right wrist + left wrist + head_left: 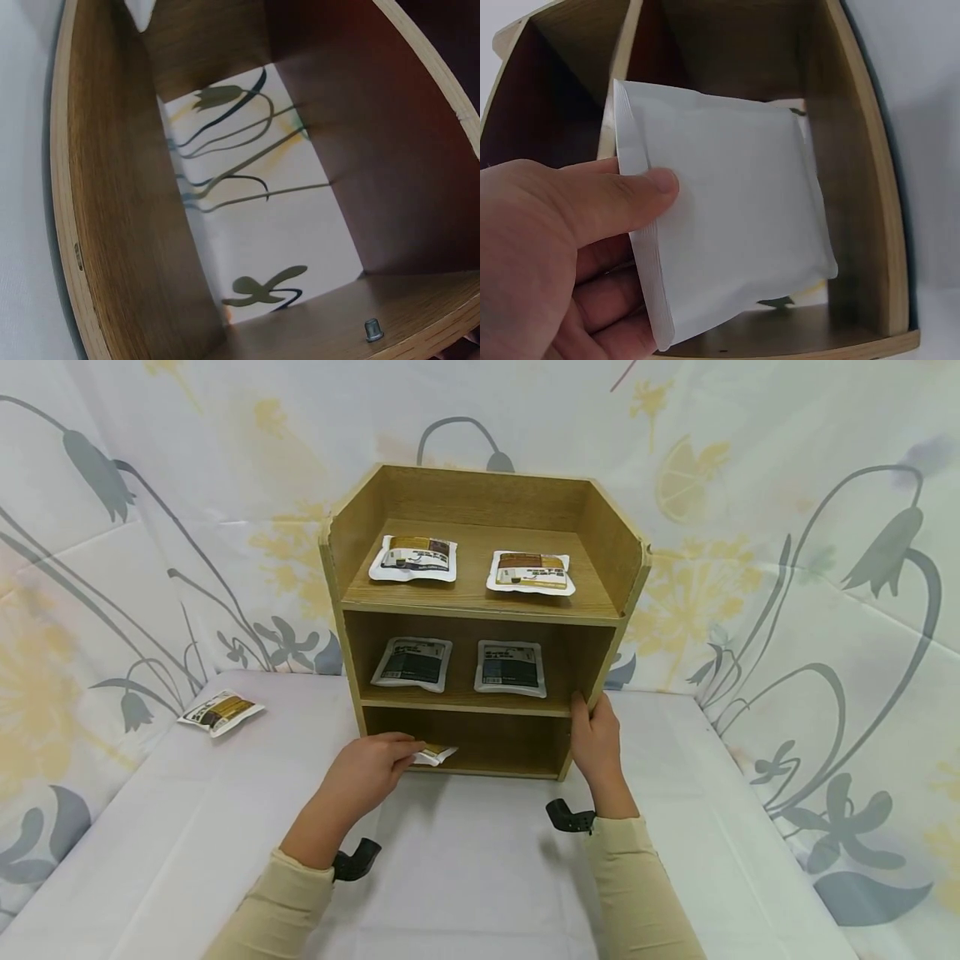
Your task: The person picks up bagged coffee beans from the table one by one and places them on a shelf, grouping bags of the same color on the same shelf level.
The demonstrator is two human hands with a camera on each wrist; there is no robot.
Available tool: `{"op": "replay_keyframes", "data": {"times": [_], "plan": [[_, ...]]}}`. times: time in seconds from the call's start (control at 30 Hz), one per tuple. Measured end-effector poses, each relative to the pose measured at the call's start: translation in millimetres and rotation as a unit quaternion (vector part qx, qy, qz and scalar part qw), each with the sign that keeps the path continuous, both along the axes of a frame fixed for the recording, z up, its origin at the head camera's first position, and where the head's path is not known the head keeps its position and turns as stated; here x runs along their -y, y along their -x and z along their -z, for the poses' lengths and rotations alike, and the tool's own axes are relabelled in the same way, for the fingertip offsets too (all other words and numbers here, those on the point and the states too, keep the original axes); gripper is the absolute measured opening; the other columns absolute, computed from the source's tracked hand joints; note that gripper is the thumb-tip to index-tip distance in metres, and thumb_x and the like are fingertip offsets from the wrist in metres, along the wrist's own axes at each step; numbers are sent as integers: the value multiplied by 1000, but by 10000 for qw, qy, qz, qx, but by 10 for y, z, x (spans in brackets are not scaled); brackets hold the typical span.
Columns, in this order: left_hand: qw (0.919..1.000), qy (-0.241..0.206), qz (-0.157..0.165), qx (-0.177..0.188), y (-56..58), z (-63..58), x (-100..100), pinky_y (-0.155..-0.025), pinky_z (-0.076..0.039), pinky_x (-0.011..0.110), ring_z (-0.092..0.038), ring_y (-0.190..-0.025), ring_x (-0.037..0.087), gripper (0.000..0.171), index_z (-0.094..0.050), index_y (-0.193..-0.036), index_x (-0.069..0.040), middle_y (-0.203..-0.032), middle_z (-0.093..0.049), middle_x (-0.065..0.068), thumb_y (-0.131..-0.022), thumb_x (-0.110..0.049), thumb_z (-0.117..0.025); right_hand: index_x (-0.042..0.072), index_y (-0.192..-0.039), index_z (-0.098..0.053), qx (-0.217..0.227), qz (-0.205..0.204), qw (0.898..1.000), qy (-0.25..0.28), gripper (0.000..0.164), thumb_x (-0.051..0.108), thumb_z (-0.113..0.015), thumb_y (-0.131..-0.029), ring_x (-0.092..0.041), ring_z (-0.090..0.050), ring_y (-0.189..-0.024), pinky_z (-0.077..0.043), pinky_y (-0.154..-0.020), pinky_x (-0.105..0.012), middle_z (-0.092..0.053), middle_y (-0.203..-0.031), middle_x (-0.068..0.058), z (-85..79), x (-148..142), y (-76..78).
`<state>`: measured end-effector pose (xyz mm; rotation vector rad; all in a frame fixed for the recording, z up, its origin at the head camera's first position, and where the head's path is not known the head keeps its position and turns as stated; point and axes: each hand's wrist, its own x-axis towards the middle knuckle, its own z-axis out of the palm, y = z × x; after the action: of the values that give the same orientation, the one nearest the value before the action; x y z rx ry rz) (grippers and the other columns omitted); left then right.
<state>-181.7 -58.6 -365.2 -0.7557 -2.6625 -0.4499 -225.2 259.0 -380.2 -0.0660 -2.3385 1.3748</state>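
My left hand [372, 770] pinches a flat sealed packet [433, 754] at the mouth of the bottom compartment of a wooden shelf [480, 614]. In the left wrist view the thumb [645, 196] presses the plain white back of the packet [727, 202], and the fingers are behind it. A bit of yellow label shows in the head view. On the shelf's right side panel, level with the middle board, my right hand [596, 739] grips the front edge. The right wrist view looks into the bottom compartment, where a packet corner [141, 11] shows at the top.
Two packets with brown and yellow labels, left [414, 558] and right [530, 572], lie on the top board. Two dark-labelled packets, left [414, 663] and right [511, 667], lie in the middle compartment. Another packet [221, 712] lies on the white-covered table [480, 877] at left.
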Motion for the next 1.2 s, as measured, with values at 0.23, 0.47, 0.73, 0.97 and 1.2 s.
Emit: {"op": "replay_keyframes", "data": {"times": [0.23,0.47,0.73,0.97,1.2], "plan": [[9998,96,-101,119,52,61,-26,-82,-57,38,-70,-98,23,22,-75,-108,-11,-106,-73,5,-87,-10,-69,4,-135,-46,10,-28,10000,89,51,42,-36,-102,-36,-57,-114,-48,-92,-54,-57,-127,-22,-5,-3,-10],[9990,163,-280,304,102,111,-51,-82,-57,39,-69,-101,25,23,-74,-111,-12,-110,-73,7,-89,-11,-67,4,-135,-46,15,4,10000,60,52,42,-36,-102,-36,-57,-114,-48,-92,-54,-57,-127,-22,3,1,-12],[9978,258,-400,457,164,148,-62,-83,-57,41,-68,-106,27,26,-71,-116,-13,-116,-70,8,-92,-9,-64,4,-136,-46,2,-2,10000,76,52,42,-36,-102,-36,-56,-115,-48,-92,-54,-56,-128,-22,-4,6,-13],[9977,255,-327,539,223,212,-61,-83,-57,42,-67,-105,29,28,-70,-118,-10,-116,-70,11,-92,-4,-61,4,-136,-45,35,24,9999,100,52,42,-36,-102,-36,-56,-116,-47,-94,-54,-56,-128,-22,5,2,-10],[9959,144,-378,815,294,280,-82,-89,-55,44,-66,-109,30,27,-70,-118,-11,-120,-68,10,-94,-5,-59,3,-135,-46,6,43,9999,98,51,41,-37,-102,-36,-56,-114,-47,-92,-54,-57,-125,-23,4,0,-4]]}}
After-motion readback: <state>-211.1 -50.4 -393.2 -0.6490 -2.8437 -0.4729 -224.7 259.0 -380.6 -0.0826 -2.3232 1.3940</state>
